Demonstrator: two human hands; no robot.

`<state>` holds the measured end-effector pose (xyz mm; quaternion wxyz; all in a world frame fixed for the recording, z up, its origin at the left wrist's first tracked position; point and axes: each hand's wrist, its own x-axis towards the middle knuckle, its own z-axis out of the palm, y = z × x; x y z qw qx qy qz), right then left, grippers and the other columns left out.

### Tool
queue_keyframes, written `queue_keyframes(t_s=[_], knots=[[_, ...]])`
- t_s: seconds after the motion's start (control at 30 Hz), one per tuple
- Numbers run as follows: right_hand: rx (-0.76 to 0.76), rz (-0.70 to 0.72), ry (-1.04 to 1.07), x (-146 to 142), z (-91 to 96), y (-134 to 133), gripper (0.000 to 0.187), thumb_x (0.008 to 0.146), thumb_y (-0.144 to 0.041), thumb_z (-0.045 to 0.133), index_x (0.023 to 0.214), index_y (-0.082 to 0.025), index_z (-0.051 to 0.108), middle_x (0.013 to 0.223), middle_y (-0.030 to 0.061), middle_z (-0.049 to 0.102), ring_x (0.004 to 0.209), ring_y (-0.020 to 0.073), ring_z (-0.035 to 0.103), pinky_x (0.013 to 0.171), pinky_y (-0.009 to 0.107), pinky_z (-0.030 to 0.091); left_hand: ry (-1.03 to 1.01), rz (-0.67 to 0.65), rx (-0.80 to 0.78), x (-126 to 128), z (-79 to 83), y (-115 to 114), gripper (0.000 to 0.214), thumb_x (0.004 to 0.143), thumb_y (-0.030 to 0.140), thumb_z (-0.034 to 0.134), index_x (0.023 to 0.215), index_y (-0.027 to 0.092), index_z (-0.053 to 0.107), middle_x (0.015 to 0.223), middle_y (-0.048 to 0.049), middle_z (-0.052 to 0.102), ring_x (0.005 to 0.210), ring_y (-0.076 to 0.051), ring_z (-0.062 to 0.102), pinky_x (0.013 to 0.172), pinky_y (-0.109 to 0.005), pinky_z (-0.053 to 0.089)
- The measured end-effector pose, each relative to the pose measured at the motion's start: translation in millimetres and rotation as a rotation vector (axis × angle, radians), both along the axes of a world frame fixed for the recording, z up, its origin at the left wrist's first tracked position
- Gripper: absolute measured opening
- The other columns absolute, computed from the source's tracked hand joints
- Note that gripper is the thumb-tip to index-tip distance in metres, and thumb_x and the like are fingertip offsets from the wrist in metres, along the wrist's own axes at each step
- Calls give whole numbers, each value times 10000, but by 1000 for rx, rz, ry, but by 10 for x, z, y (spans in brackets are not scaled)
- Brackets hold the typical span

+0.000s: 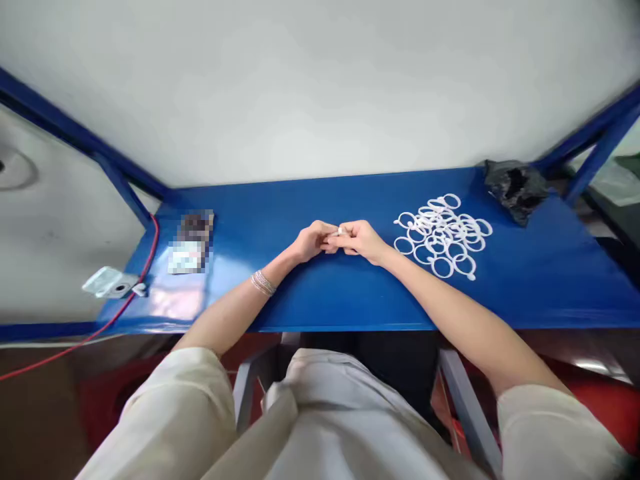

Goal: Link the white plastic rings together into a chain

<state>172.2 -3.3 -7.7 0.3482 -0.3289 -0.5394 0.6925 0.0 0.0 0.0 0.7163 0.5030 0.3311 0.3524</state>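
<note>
My left hand (313,240) and my right hand (361,239) meet at the middle of the blue table (310,293), fingers curled and pinched together. Between the fingertips shows a small white piece (340,231), too small to name. Both hands grip it. A pile of several white plastic rings (443,235) lies on the table just right of my right hand. Bangles sit on my left wrist (263,283).
A crumpled black bag (515,187) lies at the far right corner. A blurred flat object (191,241) rests at the left of the table. A red cable (125,307) and a small white device (111,283) hang off the left edge. A white wall stands behind.
</note>
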Motion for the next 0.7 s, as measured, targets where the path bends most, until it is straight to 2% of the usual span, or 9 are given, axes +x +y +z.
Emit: queue_keyframes(t_s=[0.2, 0.27, 0.37, 0.43, 0.47, 0.57, 0.7], knots=[[-16, -11, 66, 33, -43, -23, 834, 600, -543, 1034, 577, -241, 257, 536, -128, 251, 445, 24, 267, 451, 238, 164, -43, -32, 11, 2, -70, -7, 395, 726, 406, 650, 496, 219, 388, 476, 43, 270, 441, -99, 309, 492, -273, 314], [-25, -6, 96, 56, -47, -17, 816, 608, -511, 1035, 584, -240, 266, 536, -126, 274, 436, 28, 309, 448, 236, 186, -75, -23, -11, -4, -81, 2, 424, 766, 412, 652, 512, 222, 370, 487, 55, 243, 442, -92, 286, 501, -267, 332], [5, -7, 96, 93, -56, 1, 622, 637, -459, 1025, 629, -215, 454, 580, -94, 440, 474, 59, 459, 460, 234, 305, -121, -3, -81, -33, -81, 21, 442, 868, 429, 632, 556, 207, 410, 524, 47, 297, 444, -92, 310, 511, -266, 388], [18, -52, 93, 113, -67, 19, 471, 654, -444, 1013, 763, -194, 629, 693, -54, 584, 526, 80, 537, 482, 246, 403, -160, 15, -118, -59, -83, 33, 454, 924, 454, 606, 584, 199, 446, 545, 32, 349, 454, -105, 375, 522, -273, 434], [16, -84, 92, 121, -73, 30, 452, 658, -448, 1007, 856, -191, 692, 769, -30, 646, 556, 91, 569, 495, 256, 445, -176, 24, -121, -71, -88, 38, 458, 937, 463, 603, 592, 197, 460, 550, 25, 374, 463, -113, 409, 526, -276, 453], [-2, -195, 68, 134, -83, 59, 517, 676, -517, 979, 1014, -195, 754, 932, 39, 743, 652, 132, 652, 525, 276, 516, -203, 72, -67, -85, -124, 46, 436, 917, 456, 665, 614, 186, 506, 565, 7, 451, 488, -121, 474, 527, -281, 486], [45, -263, -6, 130, -64, 58, 501, 678, -597, 955, 893, -185, 769, 839, 49, 739, 681, 152, 656, 540, 276, 530, -169, 222, 63, -61, -214, 46, 320, 847, 395, 833, 804, 150, 632, 741, -4, 623, 527, -89, 551, 554, -260, 523]])
